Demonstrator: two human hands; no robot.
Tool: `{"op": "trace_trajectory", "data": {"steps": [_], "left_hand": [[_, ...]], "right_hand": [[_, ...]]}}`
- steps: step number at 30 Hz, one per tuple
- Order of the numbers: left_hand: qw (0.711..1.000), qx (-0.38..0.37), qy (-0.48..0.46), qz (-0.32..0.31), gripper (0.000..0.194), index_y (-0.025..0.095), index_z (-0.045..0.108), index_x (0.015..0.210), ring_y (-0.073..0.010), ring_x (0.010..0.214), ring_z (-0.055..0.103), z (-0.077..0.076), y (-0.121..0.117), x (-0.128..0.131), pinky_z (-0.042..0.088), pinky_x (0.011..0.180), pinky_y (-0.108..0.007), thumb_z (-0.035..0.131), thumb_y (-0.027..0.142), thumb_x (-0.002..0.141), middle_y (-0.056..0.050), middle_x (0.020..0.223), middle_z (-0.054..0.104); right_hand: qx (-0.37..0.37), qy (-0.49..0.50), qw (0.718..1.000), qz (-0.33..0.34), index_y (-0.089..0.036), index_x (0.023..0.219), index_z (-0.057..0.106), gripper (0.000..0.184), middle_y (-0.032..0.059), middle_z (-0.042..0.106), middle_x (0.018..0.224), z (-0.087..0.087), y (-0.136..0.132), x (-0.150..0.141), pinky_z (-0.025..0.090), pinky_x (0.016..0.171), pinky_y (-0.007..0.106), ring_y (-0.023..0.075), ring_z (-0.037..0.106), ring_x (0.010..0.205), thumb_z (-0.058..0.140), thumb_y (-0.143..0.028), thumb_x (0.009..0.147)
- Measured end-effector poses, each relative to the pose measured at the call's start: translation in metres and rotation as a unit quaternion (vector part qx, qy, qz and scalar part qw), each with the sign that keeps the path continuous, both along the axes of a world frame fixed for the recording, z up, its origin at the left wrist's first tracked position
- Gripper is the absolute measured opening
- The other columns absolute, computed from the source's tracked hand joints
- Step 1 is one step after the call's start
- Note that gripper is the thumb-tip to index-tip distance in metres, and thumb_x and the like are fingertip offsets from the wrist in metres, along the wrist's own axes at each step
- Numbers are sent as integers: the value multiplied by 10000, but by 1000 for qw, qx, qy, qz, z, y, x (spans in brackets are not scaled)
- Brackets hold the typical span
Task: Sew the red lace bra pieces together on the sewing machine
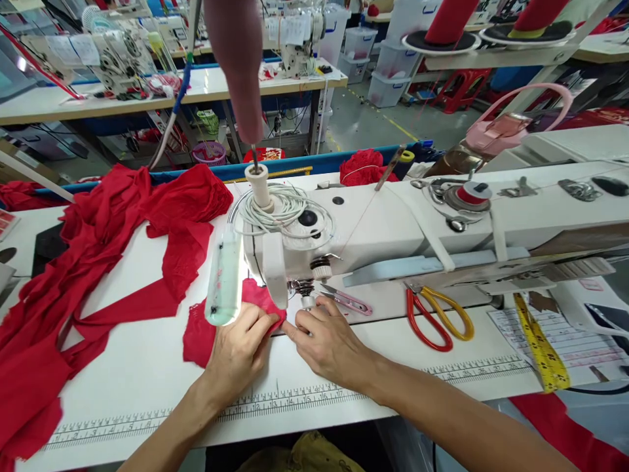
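Note:
My left hand (240, 344) is closed on a piece of red fabric (197, 335), thumb and fingers pressed together at its right edge beside the needle area. Part of the cloth lies under the head of a white sewing machine (373, 219). My right hand (328, 342) is just right of the needle area, its fingers curled together and the index fingertip close to the cloth's edge. Whatever lies within those fingers is hidden. Behind the right hand lies a pair of pink-handled thread snips (354, 303). The presser foot is mostly covered by my fingers.
Red fabric pieces (93, 262) heap on the table's left side. Scissors (436, 320) with red and yellow handles lie right of my hand, near a yellow tape measure (540, 351). A printed ruler (289, 398) runs along the front edge. A pink bottle (496, 134) stands behind the machine.

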State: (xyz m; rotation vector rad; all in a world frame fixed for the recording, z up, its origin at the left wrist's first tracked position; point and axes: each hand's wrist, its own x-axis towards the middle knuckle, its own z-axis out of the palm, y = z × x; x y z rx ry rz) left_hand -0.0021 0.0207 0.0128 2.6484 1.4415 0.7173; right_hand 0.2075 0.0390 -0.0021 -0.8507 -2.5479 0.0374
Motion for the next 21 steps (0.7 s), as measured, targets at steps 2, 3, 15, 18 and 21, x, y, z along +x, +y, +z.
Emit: {"op": "trace_trajectory", "data": {"steps": [2, 3, 15, 18, 21], "left_hand": [[1000, 2, 8, -8, 255, 161, 603, 1078, -175, 768, 550, 1, -1, 1, 325, 682, -305, 427, 39, 940, -32, 826, 640], [1000, 5, 9, -10, 254, 155, 605, 1080, -176, 766, 545, 2, -1, 2, 323, 676, -301, 431, 37, 938, -33, 818, 638], [1000, -6, -20, -7, 158, 163, 582, 1011, -180, 793, 562, 0, -3, 2, 357, 738, -321, 470, 68, 955, -28, 825, 631], [999, -19, -46, 14, 154, 183, 557, 1004, -180, 803, 580, -2, -1, 0, 368, 781, -337, 440, 86, 981, -17, 822, 630], [998, -11, -52, 23, 164, 192, 552, 1003, -180, 787, 591, -4, -1, -2, 373, 790, -343, 419, 97, 991, -16, 819, 636]], "right_hand": [[-3, -3, 1000, 3, -155, 1026, 645, 216, 24, 547, 797, 1, 0, 0, 295, 902, 386, 185, 430, 760, 495, -80, 891], [-4, -3, 1000, 4, -156, 1024, 643, 212, 22, 547, 795, 1, 0, 0, 294, 900, 385, 184, 431, 757, 496, -81, 891], [14, 55, 998, -10, -167, 935, 652, 159, 11, 575, 770, 1, 3, 3, 303, 938, 394, 162, 438, 725, 499, -125, 925], [12, 73, 997, -17, -169, 987, 661, 171, 12, 591, 769, 0, 3, 3, 316, 938, 391, 164, 459, 733, 504, -135, 930], [1, 73, 997, -22, -164, 1116, 646, 238, 17, 613, 800, 0, 3, 3, 326, 934, 398, 168, 487, 750, 492, -132, 938]]}}
